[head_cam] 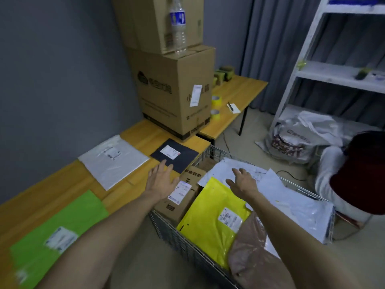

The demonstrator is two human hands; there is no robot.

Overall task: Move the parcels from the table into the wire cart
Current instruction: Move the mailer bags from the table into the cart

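The counter is orange-yellow wood grain. On it lie a green parcel, a white parcel and a black parcel, each with a white label; the black one's has a touch of red. The grey cart has a yellow parcel, a brown box with black print and a pink parcel. The cartons are brown with black print. The clear bottle has a blue label. The tape is yellow, the wall blue-grey.

You've got two stacked cardboard boxes at the back wall, with a water bottle upright on the lower one. Yellow tape rolls and a notepad sit just right of them. White shelf unit is far right, with bags at its foot.
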